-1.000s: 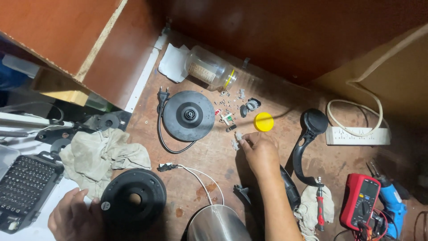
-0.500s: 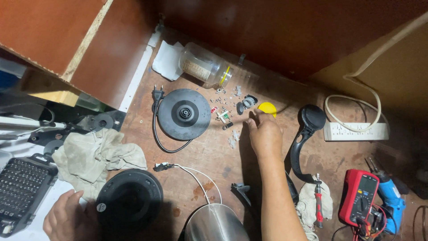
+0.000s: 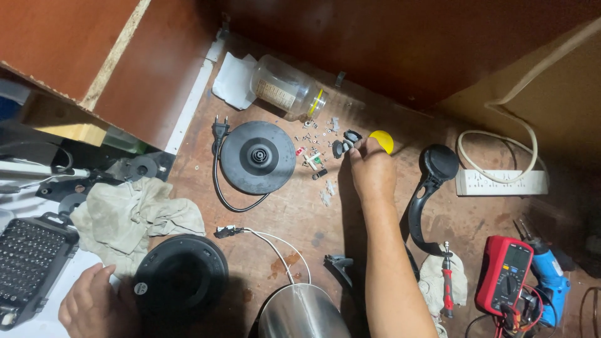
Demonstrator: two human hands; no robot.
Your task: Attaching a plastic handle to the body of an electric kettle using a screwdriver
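Observation:
My right hand (image 3: 370, 170) reaches across the wooden bench to a scatter of small parts (image 3: 316, 156). Its fingertips pinch a small black part (image 3: 344, 145) next to a yellow lid (image 3: 382, 140). My left hand (image 3: 94, 305) rests at the lower left on the edge of a round black kettle bottom cover (image 3: 180, 276). A steel kettle body (image 3: 303, 312) stands at the bottom edge between my arms. The black kettle power base (image 3: 257, 156), with its cord and plug, lies left of the small parts.
A clear jar (image 3: 289, 92) lies on its side at the back. A black kettle handle (image 3: 429, 188), white power strip (image 3: 501, 181), red multimeter (image 3: 506, 274), blue tool (image 3: 549, 276) and red screwdriver (image 3: 447, 280) are at the right. A rag (image 3: 128, 216) and bit case (image 3: 28, 266) sit at the left.
My right hand has moved away from me, from the loose parts near the middle up to the small black part beside the yellow lid. My left hand stays by the black cover.

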